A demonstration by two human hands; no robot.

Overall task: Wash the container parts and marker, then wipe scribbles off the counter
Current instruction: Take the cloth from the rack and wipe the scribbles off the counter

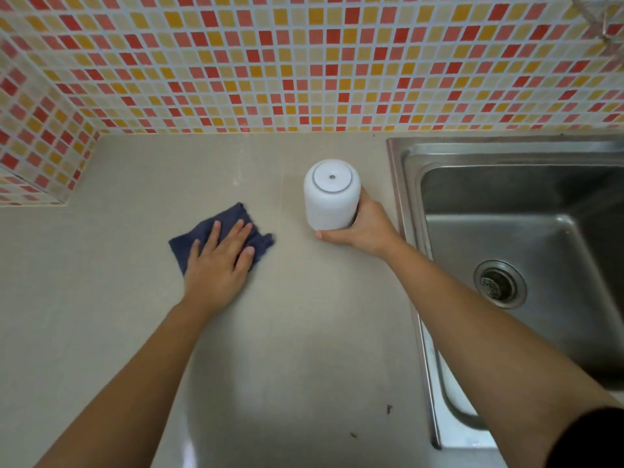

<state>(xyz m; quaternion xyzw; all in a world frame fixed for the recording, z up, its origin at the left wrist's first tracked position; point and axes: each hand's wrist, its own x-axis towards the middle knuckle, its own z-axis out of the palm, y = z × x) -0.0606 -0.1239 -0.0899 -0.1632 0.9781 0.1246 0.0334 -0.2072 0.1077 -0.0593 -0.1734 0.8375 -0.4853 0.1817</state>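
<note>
- One white container [329,197] stands on the beige counter [304,332], near the back and just left of the sink's rim.
- Its body is a plain matte cylinder with rounded shoulders. The face turned up at me has a round recessed disc with a thin grey ring and a small hole in the middle.
- Closed on top like that, it hides its inside, so I cannot tell what it holds.
- My right hand [359,228] grips the container from its right and near side. The fingers curl round the wall and the thumb lies along the near lower edge.
- My left hand [219,261] lies flat on a dark blue cloth [263,243], well to the left of the container. The fingers are straight and a little spread, pressing the cloth onto the counter.
- The cloth is crumpled and folded, and its corners show beyond my fingers and thumb.
- A few small dark marks [389,408] sit on the counter near its front edge, between my forearms.
- The steel sink [472,190] lies to the right, its basin bare down to the round drain strainer [499,284].
- Something pale and rounded [452,396] rests at the sink's near left corner; I cannot tell what it is.
- A wall of small red, orange and cream tiles [304,62] runs behind the counter.
</note>
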